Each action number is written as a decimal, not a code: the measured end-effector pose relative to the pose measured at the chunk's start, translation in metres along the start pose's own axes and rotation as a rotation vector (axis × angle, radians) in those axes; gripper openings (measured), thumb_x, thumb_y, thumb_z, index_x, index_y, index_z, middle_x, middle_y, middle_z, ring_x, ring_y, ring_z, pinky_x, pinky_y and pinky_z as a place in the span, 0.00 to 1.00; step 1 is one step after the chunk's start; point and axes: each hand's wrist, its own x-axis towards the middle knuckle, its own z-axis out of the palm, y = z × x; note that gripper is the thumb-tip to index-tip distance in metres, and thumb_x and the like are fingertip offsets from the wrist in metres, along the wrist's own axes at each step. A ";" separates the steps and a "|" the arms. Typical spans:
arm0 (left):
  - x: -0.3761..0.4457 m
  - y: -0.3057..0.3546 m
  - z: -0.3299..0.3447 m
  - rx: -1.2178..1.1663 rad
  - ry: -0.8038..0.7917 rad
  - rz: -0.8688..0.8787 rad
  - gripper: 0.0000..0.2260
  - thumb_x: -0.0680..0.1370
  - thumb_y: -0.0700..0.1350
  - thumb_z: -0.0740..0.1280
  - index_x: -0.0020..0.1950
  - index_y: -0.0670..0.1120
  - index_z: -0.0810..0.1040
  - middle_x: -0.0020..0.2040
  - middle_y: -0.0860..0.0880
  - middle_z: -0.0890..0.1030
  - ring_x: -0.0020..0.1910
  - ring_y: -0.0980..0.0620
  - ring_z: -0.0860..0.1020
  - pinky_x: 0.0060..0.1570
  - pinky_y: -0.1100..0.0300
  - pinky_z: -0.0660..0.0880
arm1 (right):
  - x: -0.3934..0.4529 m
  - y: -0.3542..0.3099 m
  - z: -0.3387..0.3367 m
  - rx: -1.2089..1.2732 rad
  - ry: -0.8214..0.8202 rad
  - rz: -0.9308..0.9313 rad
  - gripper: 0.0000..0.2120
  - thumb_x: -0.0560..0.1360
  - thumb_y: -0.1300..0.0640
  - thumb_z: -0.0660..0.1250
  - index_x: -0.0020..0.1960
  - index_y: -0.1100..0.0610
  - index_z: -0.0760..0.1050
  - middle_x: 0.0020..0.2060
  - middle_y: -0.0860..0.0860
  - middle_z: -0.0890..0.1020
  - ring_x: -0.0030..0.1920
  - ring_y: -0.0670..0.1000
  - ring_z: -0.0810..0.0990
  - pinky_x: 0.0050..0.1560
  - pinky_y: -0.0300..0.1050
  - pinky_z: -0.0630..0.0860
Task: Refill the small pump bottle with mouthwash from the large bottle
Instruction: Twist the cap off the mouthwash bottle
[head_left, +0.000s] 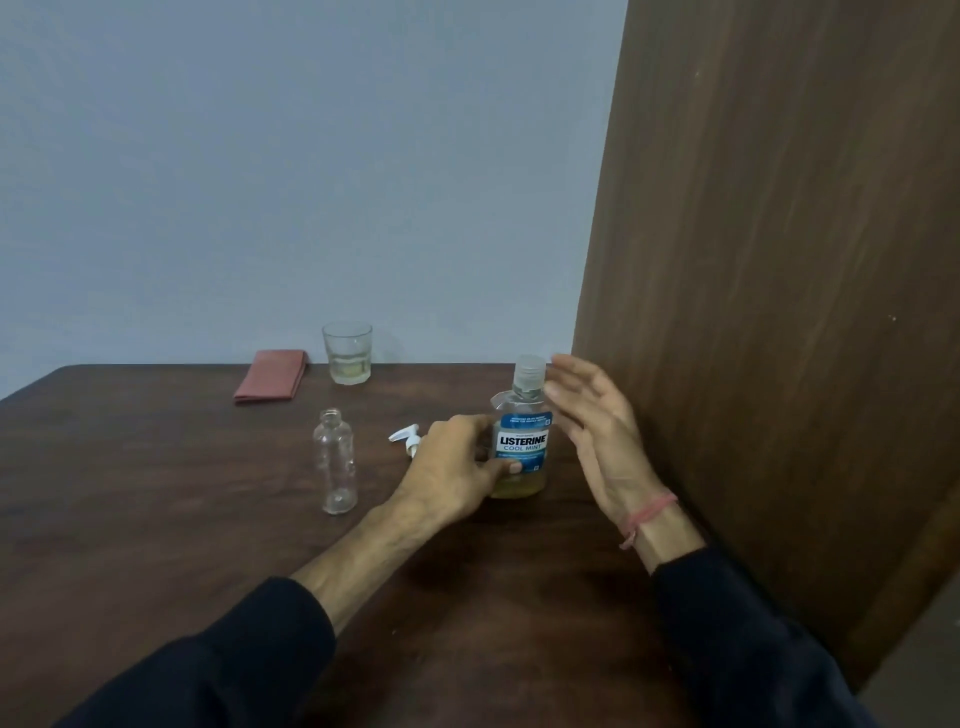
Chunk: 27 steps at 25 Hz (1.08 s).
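The small pump bottle (336, 464) stands empty, its pump (407, 438) off beside it — pouring remains. The left hand (457, 473) grips the capped large bottle (521, 441); the right hand (589, 426) hovers, fingers spread.

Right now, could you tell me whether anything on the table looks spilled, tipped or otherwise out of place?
No spill shows. The pump head lies on its side on the table, off the upright, open small bottle. The capped mouthwash bottle stands upright in the left hand.
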 end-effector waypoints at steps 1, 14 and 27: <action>-0.007 0.000 -0.003 0.009 -0.007 -0.005 0.23 0.80 0.46 0.82 0.75 0.50 0.85 0.64 0.54 0.91 0.63 0.57 0.89 0.71 0.50 0.85 | 0.002 -0.007 0.013 0.019 -0.037 -0.030 0.21 0.76 0.63 0.78 0.68 0.57 0.80 0.63 0.53 0.87 0.64 0.50 0.85 0.64 0.47 0.82; -0.041 -0.008 -0.034 0.056 0.082 0.003 0.24 0.79 0.52 0.83 0.75 0.55 0.84 0.64 0.57 0.91 0.56 0.65 0.86 0.56 0.76 0.76 | 0.003 0.016 0.052 0.271 -0.084 0.031 0.16 0.66 0.63 0.80 0.54 0.58 0.84 0.51 0.57 0.88 0.52 0.55 0.88 0.53 0.49 0.87; -0.041 -0.013 -0.033 -0.005 0.075 -0.026 0.25 0.79 0.52 0.83 0.76 0.54 0.84 0.66 0.57 0.90 0.65 0.60 0.87 0.69 0.60 0.84 | -0.001 0.015 0.053 0.307 -0.101 0.128 0.21 0.78 0.59 0.69 0.70 0.61 0.80 0.54 0.56 0.88 0.54 0.53 0.88 0.53 0.46 0.86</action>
